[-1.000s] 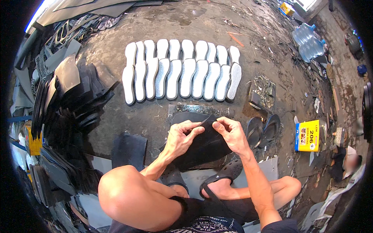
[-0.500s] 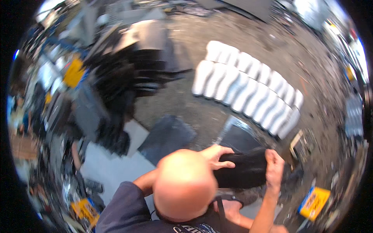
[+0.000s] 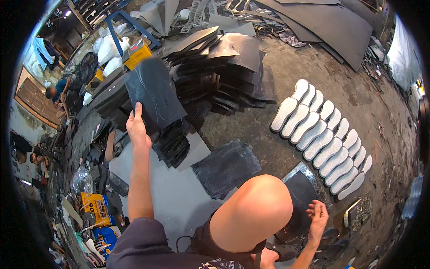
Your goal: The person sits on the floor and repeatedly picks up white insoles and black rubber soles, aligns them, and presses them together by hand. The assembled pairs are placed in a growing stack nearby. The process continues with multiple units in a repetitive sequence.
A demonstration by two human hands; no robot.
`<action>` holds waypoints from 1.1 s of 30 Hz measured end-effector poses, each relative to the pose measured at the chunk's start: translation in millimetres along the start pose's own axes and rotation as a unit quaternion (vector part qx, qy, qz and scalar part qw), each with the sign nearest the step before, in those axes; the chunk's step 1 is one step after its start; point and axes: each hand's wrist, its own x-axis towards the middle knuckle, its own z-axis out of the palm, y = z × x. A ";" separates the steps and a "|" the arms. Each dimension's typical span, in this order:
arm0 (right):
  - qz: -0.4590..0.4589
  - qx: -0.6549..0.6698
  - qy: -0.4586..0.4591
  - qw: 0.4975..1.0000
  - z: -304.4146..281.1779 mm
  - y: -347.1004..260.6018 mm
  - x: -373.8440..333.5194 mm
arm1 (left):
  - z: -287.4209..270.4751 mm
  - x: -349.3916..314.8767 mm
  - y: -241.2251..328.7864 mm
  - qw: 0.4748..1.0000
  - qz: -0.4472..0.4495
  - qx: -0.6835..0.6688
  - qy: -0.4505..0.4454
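Observation:
My left hand [image 3: 139,130] reaches far left and grips the near edge of a dark rubber-like sheet [image 3: 154,94], thumb on top. Pale curved outlines are drawn on the sheet, which hangs over or rests on a pile of similar sheets; contact is hard to tell. My right hand [image 3: 318,216] is at the right beyond my knee, fingers loosely curled and apart, with nothing visible in them. Near it a black sheet [image 3: 302,193] lies on a shiny metal plate [image 3: 298,169], partly hidden by my knee.
White shoe soles [image 3: 316,134] stand in two rows on the floor at right. A tall stack of dark sheets [image 3: 219,78] rises at the back. A dusty dark sheet [image 3: 226,168] lies near a grey board [image 3: 152,184]. Yellow-blue packaging [image 3: 96,210] sits at left.
My left hand has swung from beside my right hand to the far left, carrying a dark sheet. My right hand has let go of the sheet and dropped lower. My view has turned left.

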 end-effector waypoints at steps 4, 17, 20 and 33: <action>0.036 -0.026 -0.031 0.999 11.6 15.9 -19.0 | -6.7 -6.9 -29.3 0.876 0.134 0.428 0.176; -0.142 -0.198 -0.092 0.966 115.2 30.0 -31.0 | -18.2 -209.0 -217.7 0.759 0.111 0.597 -0.233; -0.178 -0.250 -0.125 0.943 192.5 22.7 10.3 | -16.6 -186.9 -197.3 0.762 0.090 0.595 -0.239; -0.160 -0.364 -0.092 0.913 320.6 -10.7 60.0 | 25.0 -149.5 -245.0 0.793 0.245 0.466 -0.307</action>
